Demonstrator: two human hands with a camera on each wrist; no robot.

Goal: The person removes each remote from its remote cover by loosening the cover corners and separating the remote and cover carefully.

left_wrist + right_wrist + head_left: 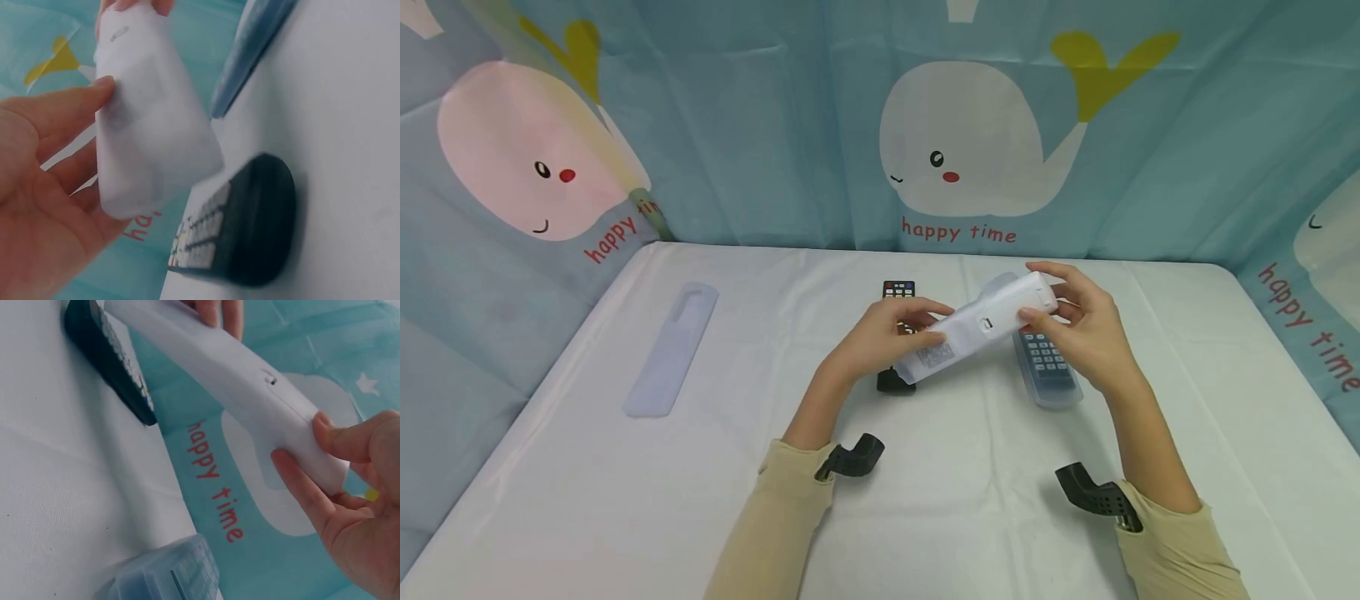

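A white remote control (988,323) is held up at a slant over the table, its back with a label facing the head camera. Its lower end looks frosted, like a translucent sleeve, with a loose edge there. My left hand (891,333) pinches that lower end between thumb and fingers; in the left wrist view the thumb presses the label side. At the upper end, my right hand (1078,321) grips the remote, thumb on the back near a small latch mark (270,379). Below lie a black remote (897,382) and a dark blue remote (1048,371) in a clear cover.
A flat, empty-looking translucent sleeve (672,354) lies on the left part of the white-covered table (587,500). Behind the table hangs a blue curtain (760,150) with whale prints. A black camera mount (853,457) sits on each wrist.
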